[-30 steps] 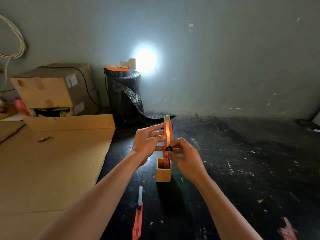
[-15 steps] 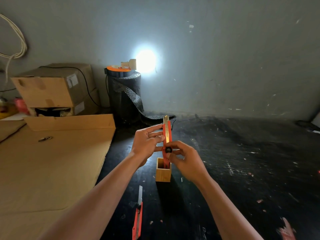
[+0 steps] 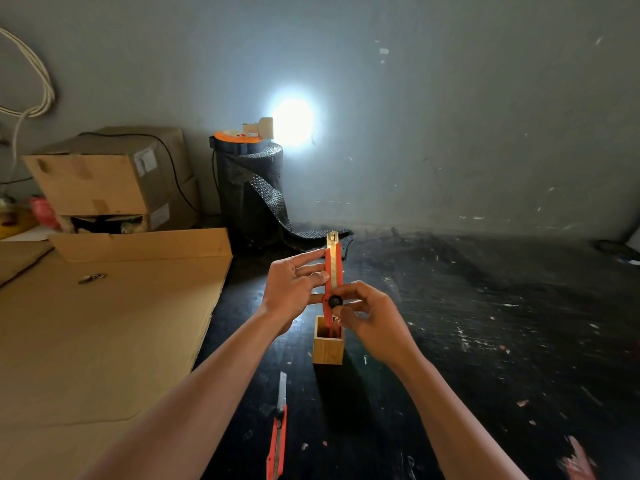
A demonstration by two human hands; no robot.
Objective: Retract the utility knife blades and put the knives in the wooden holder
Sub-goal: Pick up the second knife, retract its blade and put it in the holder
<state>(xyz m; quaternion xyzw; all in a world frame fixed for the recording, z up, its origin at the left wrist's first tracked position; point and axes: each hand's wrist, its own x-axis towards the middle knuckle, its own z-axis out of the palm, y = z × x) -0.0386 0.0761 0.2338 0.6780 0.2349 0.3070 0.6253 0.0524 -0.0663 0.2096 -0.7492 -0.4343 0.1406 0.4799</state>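
While pinched upright by left hand (image 3: 294, 289) and right hand (image 3: 372, 318), orange knife (image 3: 333, 271) sunk slightly lower into wooden holder (image 3: 328, 346) than before. Second knife (image 3: 278, 431) lying just beside, blade out. Open black tabletop (image 3: 485, 341) rightward.

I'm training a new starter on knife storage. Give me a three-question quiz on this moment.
1. True or false: the knife lying on the table has its blade fully retracted.
2. Where does the lower end of the held knife sit? A) flat on the cardboard B) inside the wooden holder C) on the box
3. Fill in: the right hand has its fingers at the knife's black ____.

Key
1. False: the lying knife shows bare blade past its orange body.
2. B, while the left hand steadies the upper body.
3. Knob.
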